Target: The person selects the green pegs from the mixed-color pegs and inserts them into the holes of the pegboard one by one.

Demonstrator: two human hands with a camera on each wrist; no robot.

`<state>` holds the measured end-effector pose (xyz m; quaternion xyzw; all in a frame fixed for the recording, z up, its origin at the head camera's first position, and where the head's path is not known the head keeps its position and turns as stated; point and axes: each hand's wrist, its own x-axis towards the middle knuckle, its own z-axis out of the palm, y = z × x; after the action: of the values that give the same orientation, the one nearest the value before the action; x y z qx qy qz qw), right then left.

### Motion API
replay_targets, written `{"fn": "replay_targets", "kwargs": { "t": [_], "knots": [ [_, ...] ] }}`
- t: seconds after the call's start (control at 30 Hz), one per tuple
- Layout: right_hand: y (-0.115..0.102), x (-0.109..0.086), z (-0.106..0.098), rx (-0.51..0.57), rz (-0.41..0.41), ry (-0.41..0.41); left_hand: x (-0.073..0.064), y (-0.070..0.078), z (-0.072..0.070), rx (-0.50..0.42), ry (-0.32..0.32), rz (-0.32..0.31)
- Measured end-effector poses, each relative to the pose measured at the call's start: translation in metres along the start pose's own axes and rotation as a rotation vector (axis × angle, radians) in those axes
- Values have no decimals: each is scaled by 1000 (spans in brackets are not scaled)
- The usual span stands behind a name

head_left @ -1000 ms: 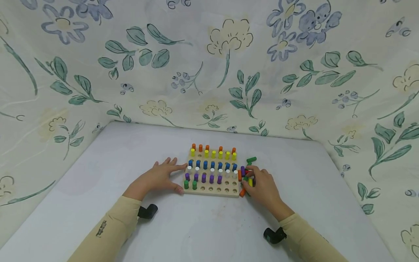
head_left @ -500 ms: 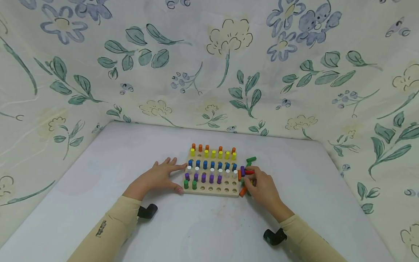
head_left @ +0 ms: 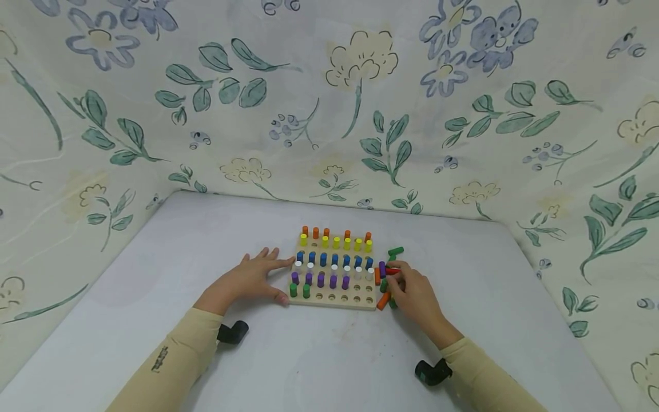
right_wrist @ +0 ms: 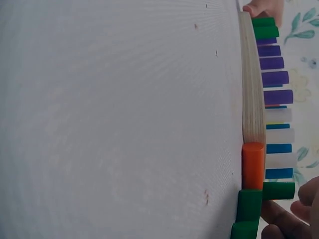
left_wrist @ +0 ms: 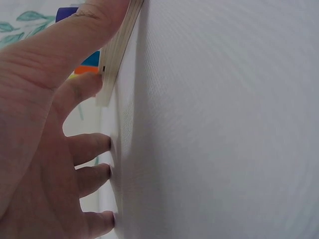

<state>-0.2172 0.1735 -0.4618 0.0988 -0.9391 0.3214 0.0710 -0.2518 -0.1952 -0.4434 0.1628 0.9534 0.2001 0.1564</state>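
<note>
A wooden peg board (head_left: 329,302) carries rows of orange, yellow, blue, white, purple and green pegs. My left hand (head_left: 250,278) is spread at its left side, with thumb and index finger touching the edge; the left wrist view shows the fingers (left_wrist: 92,144) stretched along the tabletop. At the right side, my right hand (head_left: 416,292) is bent over loose pegs. A red peg (head_left: 393,271) lies between its index finger and thumb, and a green peg (head_left: 384,285) is by the thumb tip. Whether the fingers pinch a peg cannot be told.
Loose by the board's right edge are a purple peg (head_left: 382,269), an orange peg (head_left: 383,301) and several green ones, one farther back (head_left: 396,250). The white table (head_left: 329,360) meets a flowered cloth (head_left: 309,114) behind and at both sides.
My right fingers have shifted slightly among the loose pegs; the red peg shows more, and the yellow peg beneath the hand is now hidden. The left hand and board stay put.
</note>
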Motion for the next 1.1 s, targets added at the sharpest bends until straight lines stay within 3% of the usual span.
{"fn": "replay_targets", "kwargs": {
  "t": [0.3,0.67,1.1],
  "knots": [
    [-1,-3,0,-5,-8,1,-1,1,0,4,1,3],
    [-1,-2,0,-47,-8,-53,-2,4,-1,-9,-1,-1],
    [0,0,2,-47,-38,-33,-4,6,-1,15,9,-9]
  ]
}}
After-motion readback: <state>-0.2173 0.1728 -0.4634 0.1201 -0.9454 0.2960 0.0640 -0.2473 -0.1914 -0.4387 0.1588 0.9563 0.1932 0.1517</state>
